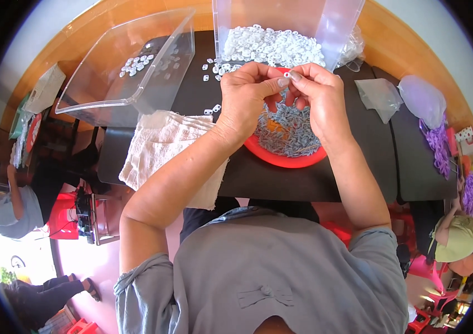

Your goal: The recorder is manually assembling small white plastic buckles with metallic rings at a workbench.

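Observation:
Over the far side of a red basin (258,153), my left hand (246,94) and my right hand (321,92) meet fingertip to fingertip. A small white plastic piece with a dark hole (287,74) is pinched between their thumbs and forefingers. The other fingers of both hands curl inward, and what lies in them is hidden. Many small grey-blue elongated pieces (289,136) fill the basin below, with a patch of orange showing among them. Just behind my hands, a heap of white two-hole plastic pieces (270,45) lies in a clear tub (339,33).
A clear bin (136,100) with several white pieces (136,65) stands at left. Loose white pieces (212,109) lie near a folded cream cloth (161,139) on the dark table (359,178). Plastic bags (378,97) lie right. People sit on both sides (16,209).

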`<state>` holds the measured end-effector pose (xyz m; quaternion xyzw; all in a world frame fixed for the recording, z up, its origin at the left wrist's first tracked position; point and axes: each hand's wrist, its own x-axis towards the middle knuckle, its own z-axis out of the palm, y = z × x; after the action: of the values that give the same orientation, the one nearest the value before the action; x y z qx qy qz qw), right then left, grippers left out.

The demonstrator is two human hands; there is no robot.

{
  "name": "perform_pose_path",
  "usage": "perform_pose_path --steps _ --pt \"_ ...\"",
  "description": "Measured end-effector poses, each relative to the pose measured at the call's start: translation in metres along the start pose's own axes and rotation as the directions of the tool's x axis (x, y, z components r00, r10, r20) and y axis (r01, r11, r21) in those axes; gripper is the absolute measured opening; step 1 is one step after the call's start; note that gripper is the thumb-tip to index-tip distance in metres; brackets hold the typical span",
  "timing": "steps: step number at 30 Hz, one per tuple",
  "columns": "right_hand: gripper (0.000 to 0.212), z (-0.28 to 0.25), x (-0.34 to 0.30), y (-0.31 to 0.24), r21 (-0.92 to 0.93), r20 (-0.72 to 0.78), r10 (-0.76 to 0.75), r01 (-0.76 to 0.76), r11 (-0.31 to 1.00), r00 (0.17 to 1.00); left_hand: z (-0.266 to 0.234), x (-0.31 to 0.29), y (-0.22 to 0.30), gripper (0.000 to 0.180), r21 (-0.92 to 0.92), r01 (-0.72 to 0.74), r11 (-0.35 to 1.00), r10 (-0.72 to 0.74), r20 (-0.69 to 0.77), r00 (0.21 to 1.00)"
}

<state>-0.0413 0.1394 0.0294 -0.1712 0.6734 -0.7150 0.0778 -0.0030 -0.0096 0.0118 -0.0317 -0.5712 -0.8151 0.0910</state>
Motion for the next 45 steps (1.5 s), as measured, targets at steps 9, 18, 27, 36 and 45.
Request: perform_pose_path --steps 9,18,27,36,45 --pt "0.011 0.009 -0.004 0.017 0.11 -0.001 0.044 -0.043 0.993 0.999 -0.001 -0.004 -0.012 0.009 0.081 -0.046 0.996 0.05 -0.04 0.998" --pt "0.008 0.006 0.0 0.019 -0.196 0.026 -0.179 0.18 0.964 0.984 -0.009 -0.002 -0.013 0.009 0.32 -0.054 0.946 0.059 -0.006 0.998" --pt "0.013 0.004 0.002 0.024 0.08 0.045 0.107 -0.11 0.991 0.993 -0.01 -0.003 -0.02 0.008 0.155 -0.088 0.984 0.094 -0.032 0.995" --pt "0.014 0.012 -0.005 0.03 0.171 -0.02 0.13 -0.124 0.977 0.991 -0.007 -0.007 -0.015 0.011 0.044 0.034 0.998 -0.03 -0.101 0.994" --pt "0.012 0.006 -0.002 0.032 -0.03 0.018 0.013 -0.012 0.999 1.0 -0.012 -0.003 -0.022 0.009 0.035 0.016 0.999 -0.012 -0.114 0.993"
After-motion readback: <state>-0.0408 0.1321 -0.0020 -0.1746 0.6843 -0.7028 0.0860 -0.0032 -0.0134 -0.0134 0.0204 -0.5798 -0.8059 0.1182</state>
